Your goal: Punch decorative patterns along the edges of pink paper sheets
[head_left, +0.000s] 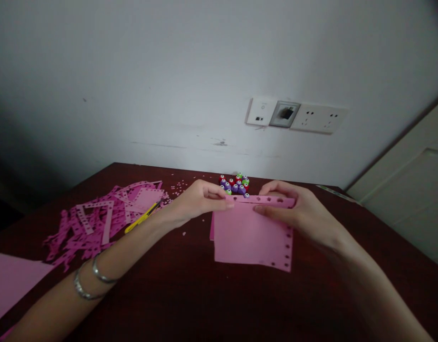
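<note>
Between my two hands a pink sheet of paper (252,235) is held up above the dark table. Punched holes run along its top, its right edge and the right part of its bottom edge. A narrow slit separates part of the holed top strip from the sheet. My left hand (206,197) pinches the top left corner, thumb in front. My right hand (293,206) grips the top edge towards the right, thumb in front and fingers behind. Just beyond the sheet sit several small punches (235,185) in red, purple and green.
Left on the dark table (162,294) lies a heap of pink perforated strips (94,218), with a yellow cutter (144,217) at its right side. Tiny punched bits (176,187) are scattered behind my left hand. A larger pink sheet (15,280) lies at the near left. Wall sockets (318,118) are behind.
</note>
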The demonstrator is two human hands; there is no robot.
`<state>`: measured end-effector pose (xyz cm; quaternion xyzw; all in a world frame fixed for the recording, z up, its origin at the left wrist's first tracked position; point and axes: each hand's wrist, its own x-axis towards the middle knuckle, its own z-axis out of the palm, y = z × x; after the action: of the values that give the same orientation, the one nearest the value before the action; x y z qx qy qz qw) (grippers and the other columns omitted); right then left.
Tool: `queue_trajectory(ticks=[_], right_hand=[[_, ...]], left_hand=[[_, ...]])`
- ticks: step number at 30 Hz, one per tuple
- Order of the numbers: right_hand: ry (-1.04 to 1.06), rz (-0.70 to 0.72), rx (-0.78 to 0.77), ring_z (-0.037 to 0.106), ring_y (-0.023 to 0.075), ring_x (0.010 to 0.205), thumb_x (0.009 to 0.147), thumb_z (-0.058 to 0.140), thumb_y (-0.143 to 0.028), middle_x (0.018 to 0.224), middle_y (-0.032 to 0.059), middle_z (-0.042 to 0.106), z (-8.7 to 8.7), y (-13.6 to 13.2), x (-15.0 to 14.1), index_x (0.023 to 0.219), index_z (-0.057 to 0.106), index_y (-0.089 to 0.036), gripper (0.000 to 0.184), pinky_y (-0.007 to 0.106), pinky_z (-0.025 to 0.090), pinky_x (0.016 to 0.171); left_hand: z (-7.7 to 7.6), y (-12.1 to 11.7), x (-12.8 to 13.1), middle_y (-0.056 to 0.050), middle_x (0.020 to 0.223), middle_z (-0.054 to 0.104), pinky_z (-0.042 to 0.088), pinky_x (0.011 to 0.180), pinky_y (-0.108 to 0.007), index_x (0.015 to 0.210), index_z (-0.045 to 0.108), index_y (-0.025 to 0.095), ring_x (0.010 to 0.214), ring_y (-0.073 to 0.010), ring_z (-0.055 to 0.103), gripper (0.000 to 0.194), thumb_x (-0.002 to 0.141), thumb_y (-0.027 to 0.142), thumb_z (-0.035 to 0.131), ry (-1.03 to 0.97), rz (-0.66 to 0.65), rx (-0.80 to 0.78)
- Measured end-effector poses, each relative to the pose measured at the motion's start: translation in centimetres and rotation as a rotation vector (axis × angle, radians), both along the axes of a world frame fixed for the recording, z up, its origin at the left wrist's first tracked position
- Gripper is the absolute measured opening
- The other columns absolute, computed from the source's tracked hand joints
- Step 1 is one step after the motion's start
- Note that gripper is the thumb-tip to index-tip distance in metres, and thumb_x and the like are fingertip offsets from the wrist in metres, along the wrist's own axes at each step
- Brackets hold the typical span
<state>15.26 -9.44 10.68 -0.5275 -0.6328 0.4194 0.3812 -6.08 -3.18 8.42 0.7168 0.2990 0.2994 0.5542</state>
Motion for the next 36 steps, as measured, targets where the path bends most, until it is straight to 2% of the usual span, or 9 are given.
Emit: queue_trajectory(ticks=[4,6,8,11,17,20,25,31,36], right_hand=[[-0.025,0.304,-0.184,0.061,0.0162,0.080,0.065,0.072,-0.029,0.090,0.0037,0.065,0.8,-0.5,1.2,0.098,0.058,-0.018,0.037,0.028,0.050,0.068],[-0.060,0.387,-0.170,0.059,0.0175,0.091,0.069,0.070,-0.029,0.101,0.0056,0.064,1.2,-0.8,1.4,0.104,0.058,-0.018,0.039,0.031,0.049,0.079],[-0.108,0.365,-0.090,0.058,0.0172,0.092,0.076,0.063,-0.034,0.101,0.0061,0.063,1.4,-1.0,1.2,0.101,0.061,-0.018,0.030,0.031,0.048,0.081],[-0.186,0.336,-0.013,0.058,0.0135,0.074,0.085,0.050,-0.042,0.084,0.0045,0.063,1.2,-1.0,0.3,0.089,0.062,-0.016,0.029,0.026,0.049,0.067],[-0.203,0.382,-0.038,0.048,0.0073,0.052,0.087,0.044,-0.046,0.063,-0.0027,0.048,-0.5,-0.9,-1.7,0.072,0.051,-0.017,0.033,0.018,0.041,0.045],[-0.197,0.378,-0.003,0.043,0.0065,0.049,0.089,0.042,-0.045,0.062,-0.0033,0.046,-0.7,-1.0,-2.1,0.074,0.051,-0.017,0.033,0.017,0.036,0.040],[-0.254,0.338,0.117,0.043,0.0089,0.056,0.091,0.039,-0.042,0.065,-0.0010,0.048,-0.4,-1.1,-2.5,0.074,0.052,-0.017,0.033,0.020,0.038,0.050],[-0.319,0.332,0.183,0.045,0.0110,0.061,0.092,0.036,-0.040,0.067,-0.0003,0.050,-0.3,-1.3,-2.8,0.074,0.052,-0.018,0.032,0.022,0.038,0.056],[-0.272,0.338,0.198,0.043,0.0084,0.058,0.092,0.038,-0.037,0.065,-0.0020,0.046,-0.6,-1.3,-2.9,0.071,0.050,-0.017,0.031,0.020,0.038,0.054]], left_hand=[[-0.1,0.1,-0.3,-0.004,0.078,0.067,0.044,0.064,-0.023,0.083,0.067,0.014,0.069,-0.0103,0.058,0.022,0.068,0.030,0.070,-0.068,-0.001,-0.044],[0.1,0.0,-0.5,-0.005,0.078,0.068,0.045,0.064,-0.024,0.082,0.068,0.014,0.069,-0.0112,0.059,0.023,0.067,0.031,0.071,-0.017,-0.064,-0.065],[0.2,-0.3,-0.6,-0.005,0.079,0.068,0.045,0.063,-0.023,0.081,0.068,0.014,0.068,-0.0115,0.059,0.023,0.066,0.031,0.071,0.075,-0.139,-0.070],[0.5,-0.7,-0.3,-0.004,0.078,0.067,0.043,0.060,-0.022,0.083,0.068,0.015,0.065,-0.0109,0.058,0.025,0.068,0.035,0.068,0.169,-0.230,-0.061],[1.0,-1.4,0.2,0.005,0.054,0.050,0.028,0.045,-0.018,0.065,0.062,0.013,0.049,-0.0049,0.040,0.027,0.068,0.039,0.068,0.182,-0.237,0.004],[0.9,-1.5,0.1,0.004,0.055,0.052,0.031,0.047,-0.019,0.065,0.063,0.013,0.050,-0.0053,0.042,0.026,0.067,0.038,0.069,0.158,-0.245,-0.047],[0.8,-1.7,0.1,-0.002,0.067,0.063,0.040,0.054,-0.022,0.073,0.067,0.014,0.057,-0.0095,0.052,0.023,0.066,0.036,0.070,0.129,-0.222,-0.165],[1.1,-1.8,0.1,0.004,0.052,0.053,0.033,0.047,-0.019,0.061,0.063,0.014,0.049,-0.0057,0.044,0.021,0.064,0.033,0.072,0.134,-0.208,-0.157],[1.2,-1.7,0.1,0.004,0.052,0.052,0.032,0.047,-0.019,0.057,0.063,0.013,0.049,-0.0055,0.043,0.022,0.064,0.032,0.072,0.105,-0.222,-0.128]])
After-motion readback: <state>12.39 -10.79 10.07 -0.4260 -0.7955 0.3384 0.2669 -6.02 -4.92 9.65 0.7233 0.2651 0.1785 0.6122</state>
